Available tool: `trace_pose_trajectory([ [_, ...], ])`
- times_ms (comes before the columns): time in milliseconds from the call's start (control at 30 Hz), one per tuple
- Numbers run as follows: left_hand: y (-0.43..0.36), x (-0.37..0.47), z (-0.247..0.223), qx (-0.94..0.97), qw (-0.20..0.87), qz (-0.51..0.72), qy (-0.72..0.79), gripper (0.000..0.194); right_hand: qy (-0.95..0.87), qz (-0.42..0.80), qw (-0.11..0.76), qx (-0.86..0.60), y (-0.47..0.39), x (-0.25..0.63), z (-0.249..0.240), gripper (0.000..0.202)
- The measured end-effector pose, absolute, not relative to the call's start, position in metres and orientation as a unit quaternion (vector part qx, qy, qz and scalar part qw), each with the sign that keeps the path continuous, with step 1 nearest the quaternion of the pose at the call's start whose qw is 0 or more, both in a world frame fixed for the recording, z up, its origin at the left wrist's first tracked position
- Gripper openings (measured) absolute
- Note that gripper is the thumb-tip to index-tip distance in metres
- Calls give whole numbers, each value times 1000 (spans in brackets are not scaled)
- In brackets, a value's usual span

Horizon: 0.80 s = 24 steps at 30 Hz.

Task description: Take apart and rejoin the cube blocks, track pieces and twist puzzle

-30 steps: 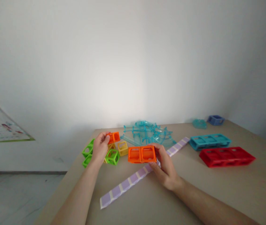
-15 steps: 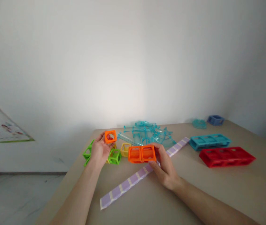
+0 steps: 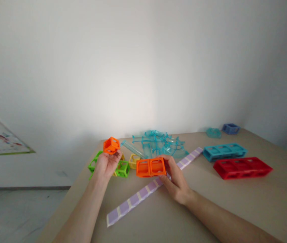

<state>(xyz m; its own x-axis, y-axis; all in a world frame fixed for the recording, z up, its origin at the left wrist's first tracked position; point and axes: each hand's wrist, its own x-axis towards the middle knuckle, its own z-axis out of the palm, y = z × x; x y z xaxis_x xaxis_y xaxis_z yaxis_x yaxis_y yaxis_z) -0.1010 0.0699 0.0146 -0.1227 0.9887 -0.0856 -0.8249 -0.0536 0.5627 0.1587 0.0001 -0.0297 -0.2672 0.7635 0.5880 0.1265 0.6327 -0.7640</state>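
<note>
My left hand (image 3: 107, 163) holds up a single orange cube frame (image 3: 111, 145) at its fingertips, tilted, above the green and yellow pieces. Two orange cube frames joined side by side (image 3: 150, 167) are gripped at their right end by my right hand (image 3: 175, 179), with the thumb below and the fingers behind. A gap separates the single cube from the joined pair. Behind my left hand lie green cube frames (image 3: 123, 168) and yellow cube frames (image 3: 134, 161), partly hidden. Under the joined pair, a purple strip with pale bands (image 3: 135, 199) runs diagonally over the table.
Clear teal track pieces (image 3: 156, 140) are heaped at the table's back, near the wall. To the right lie a teal row of joined frames (image 3: 225, 152) and a red row (image 3: 242, 168). A blue cube frame (image 3: 231, 128) and a small teal piece (image 3: 213, 133) sit far right.
The single orange cube has turned in my left hand and shifted slightly left and up. My right hand keeps the joined pair almost in place.
</note>
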Motion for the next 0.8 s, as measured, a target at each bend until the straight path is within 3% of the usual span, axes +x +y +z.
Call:
trace_pose_trajectory([
  [167,69,-104,18,138,616,747,209,40,-737,299,528,-298,0,159,-30,32],
  [400,66,-107,26,94,571,790,202,28,-739,291,529,-300,0,159,-30,33],
  [600,59,-93,20,277,614,693,257,9,-722,250,568,-307,-2,158,-26,35],
  [800,47,-73,22,372,568,669,304,21,-712,222,606,-276,-3,159,-23,37],
])
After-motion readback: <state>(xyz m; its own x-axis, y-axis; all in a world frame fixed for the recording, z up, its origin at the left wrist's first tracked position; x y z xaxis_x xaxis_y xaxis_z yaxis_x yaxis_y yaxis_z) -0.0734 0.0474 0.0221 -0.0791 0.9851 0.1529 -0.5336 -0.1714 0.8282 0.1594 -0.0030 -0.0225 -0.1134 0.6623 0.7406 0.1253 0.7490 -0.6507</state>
